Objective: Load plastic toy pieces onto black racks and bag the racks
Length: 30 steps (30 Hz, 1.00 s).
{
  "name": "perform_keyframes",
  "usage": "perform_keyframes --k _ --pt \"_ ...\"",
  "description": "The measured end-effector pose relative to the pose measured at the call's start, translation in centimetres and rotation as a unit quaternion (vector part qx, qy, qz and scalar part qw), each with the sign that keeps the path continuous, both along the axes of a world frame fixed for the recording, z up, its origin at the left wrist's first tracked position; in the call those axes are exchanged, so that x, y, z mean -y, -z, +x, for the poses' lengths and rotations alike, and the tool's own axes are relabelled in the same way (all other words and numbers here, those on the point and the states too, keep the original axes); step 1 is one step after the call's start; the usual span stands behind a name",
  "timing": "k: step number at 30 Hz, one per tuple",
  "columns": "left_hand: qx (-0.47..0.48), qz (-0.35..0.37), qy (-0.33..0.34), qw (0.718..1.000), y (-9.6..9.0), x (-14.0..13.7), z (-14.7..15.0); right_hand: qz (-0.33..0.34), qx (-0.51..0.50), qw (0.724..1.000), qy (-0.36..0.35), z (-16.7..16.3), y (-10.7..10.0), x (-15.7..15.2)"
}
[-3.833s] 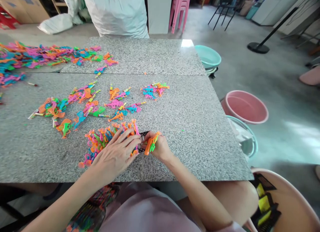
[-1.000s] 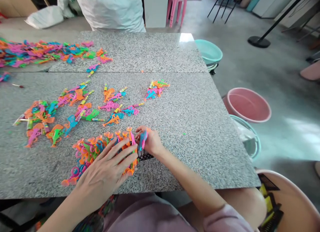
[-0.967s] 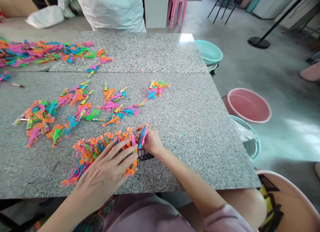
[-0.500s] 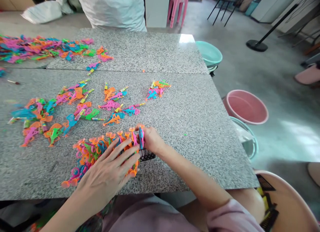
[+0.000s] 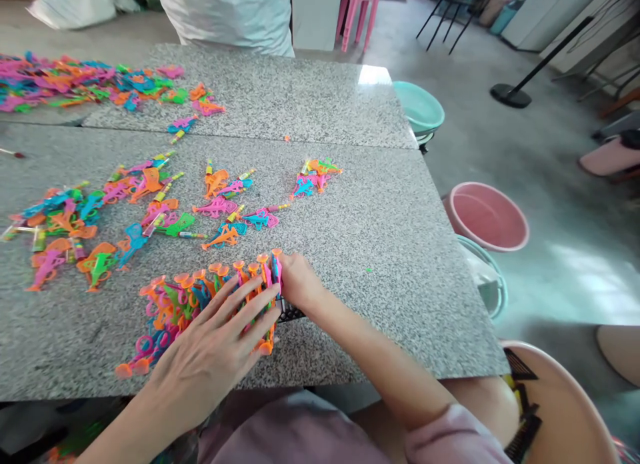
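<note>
A packed row of colourful plastic toy guns [image 5: 173, 304], with orange cup-shaped tips along its edges, stands on the table near me. Across its right half lies my left hand [image 5: 220, 327], open, with the fingers apart. At the row's right end my right hand [image 5: 299, 277] is closed on a pink-and-blue toy gun [image 5: 276, 272], pressing it up against the others; its fingertips are partly hidden. Below that hand shows a black perforated rack [image 5: 291, 312], mostly covered by toys and hands.
Loose toy guns with small yellow-labelled tubes [image 5: 220, 207] are scattered over the granite table [image 5: 375, 217]. A long heap of toy parts [image 5: 100, 81] lies at the back left. Beyond the right edge are a pink basin [image 5: 487, 214] and an orange tub [image 5: 565, 384] with black racks.
My right hand has moved slightly left, bringing the pink-and-blue toy gun closer against the row. My left hand stays spread over the row. The view has shifted a little.
</note>
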<state>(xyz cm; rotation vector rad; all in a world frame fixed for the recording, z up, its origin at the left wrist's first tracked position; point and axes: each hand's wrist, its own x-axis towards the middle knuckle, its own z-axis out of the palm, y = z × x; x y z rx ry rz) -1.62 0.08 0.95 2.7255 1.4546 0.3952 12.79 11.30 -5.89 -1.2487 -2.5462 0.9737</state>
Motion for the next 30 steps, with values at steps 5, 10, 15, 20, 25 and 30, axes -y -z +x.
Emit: perform_keyframes --k 5,10,15,20,25,30 --pt "0.007 0.022 0.003 1.000 0.5 -0.3 0.1 0.010 -0.015 1.000 0.019 -0.4 0.2 0.2" --pt "-0.023 0.035 -0.007 0.999 0.6 -0.6 0.1 0.000 -0.062 0.995 -0.077 -0.1 1.9 -0.8" --pt "-0.076 0.064 0.015 0.995 0.1 -0.6 -0.3 0.056 -0.040 0.988 -0.138 1.7 1.3 -7.4" --pt "-0.118 0.131 0.032 0.984 0.4 -0.5 -0.6 0.311 0.150 0.938 0.020 0.5 -0.5 -18.7" --pt "-0.090 0.114 0.004 0.989 0.7 -0.2 -0.1 0.290 0.184 0.936 -0.081 0.7 -1.2 -22.8" --pt "-0.032 0.036 0.000 0.999 1.0 -0.1 0.0 0.203 0.081 0.971 0.092 6.8 0.7 -14.6"
